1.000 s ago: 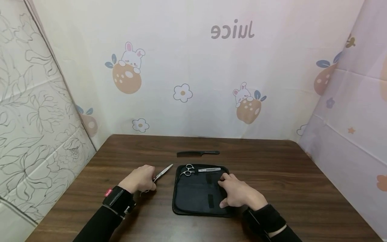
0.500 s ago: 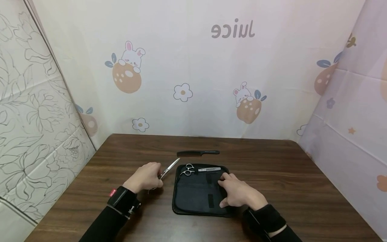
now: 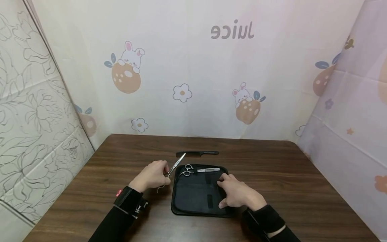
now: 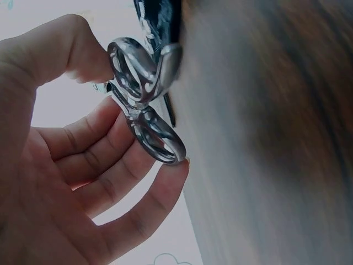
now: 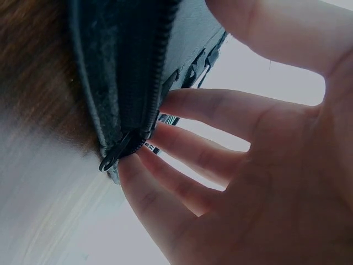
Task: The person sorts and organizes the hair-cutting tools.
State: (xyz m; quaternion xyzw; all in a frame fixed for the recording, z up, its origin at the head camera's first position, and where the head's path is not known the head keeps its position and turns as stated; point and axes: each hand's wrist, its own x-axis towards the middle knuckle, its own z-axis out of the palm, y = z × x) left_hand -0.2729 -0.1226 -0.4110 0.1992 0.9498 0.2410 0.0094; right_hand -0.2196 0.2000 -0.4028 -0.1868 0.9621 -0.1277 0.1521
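Lower centre of frame: left hand [image 3: 152,175] pinches silver metal scissors [image 3: 176,164], pointing away, probably for safety; right hand [image 3: 237,193], loosely spread, rests on flat black zip case [image 3: 193,196], likely steadying it.

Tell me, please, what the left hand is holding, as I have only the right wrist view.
Observer: The left hand holds a pair of scissors.
Operator: Thank you; where do their tips come?
Observer: In the head view they overlap the left end of the black comb; I cannot tell if they touch it.
Operator: Could you also say what lies in the black case?
Observer: A second pair of scissors lies near its far edge, loops to the left.
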